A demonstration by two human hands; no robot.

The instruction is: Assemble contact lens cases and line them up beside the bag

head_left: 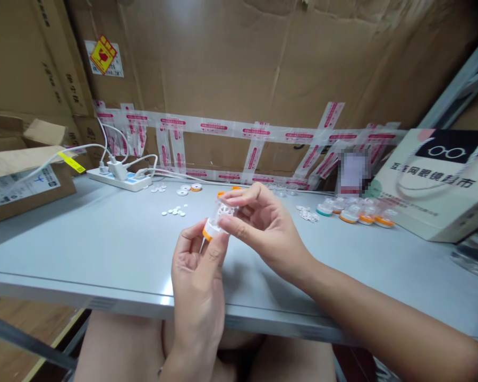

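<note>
Over the front half of the table, both hands meet on a small clear plastic container (224, 211) with a white spoked part inside and a white-and-orange base (210, 231). It is tilted. My left hand (199, 260) pinches the base end from below. At the clear end, my right hand (265, 223) grips with thumb and fingers, covering part of it. Behind them, orange pieces (236, 188) show only in part. Small white round pieces (177, 211) lie to the left, and white spoked pieces (307, 214) lie to the right.
On the right stand several clear containers with orange or green bases (349, 215), near a paper bag (434, 185). White discs and an orange-edged ring (196, 187) lie farther back. A power strip (121, 180) with cables and an open carton (27, 180) are left. Taped cardboard (223, 79) closes the back.
</note>
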